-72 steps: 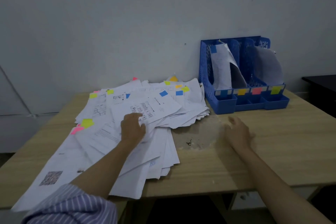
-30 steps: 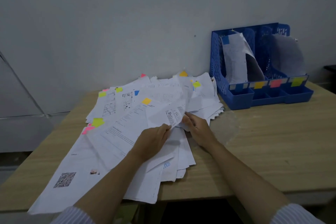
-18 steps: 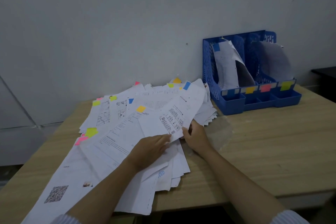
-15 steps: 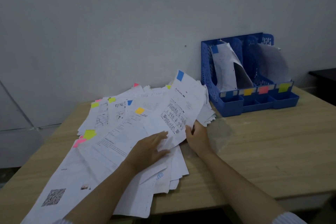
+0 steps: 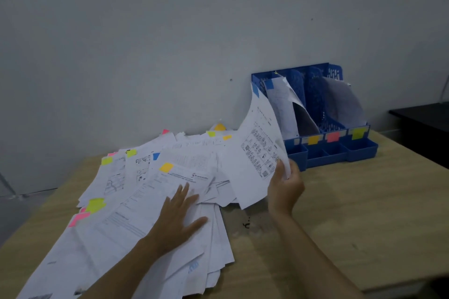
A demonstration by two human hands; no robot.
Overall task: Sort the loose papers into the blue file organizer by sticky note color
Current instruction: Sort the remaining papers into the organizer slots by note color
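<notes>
Blue-tagged sheet (image 5: 257, 153) pinched in right hand (image 5: 284, 189); left hand (image 5: 177, 221) flat on paper pile (image 5: 136, 201).

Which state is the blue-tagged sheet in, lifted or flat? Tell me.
Lifted: the right hand pinches the blue-tagged sheet, raised off the pile.

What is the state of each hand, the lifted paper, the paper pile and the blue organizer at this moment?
Right hand: pinches the lifted paper's lower edge.
Lifted paper: raised off the pile, blue sticky note at its top corner, beside the organizer.
Left hand: flat, fingers spread, pressing on the pile.
Paper pile: loose, fanned across the table.
Blue file organizer: upright, papers in two slots.
</notes>
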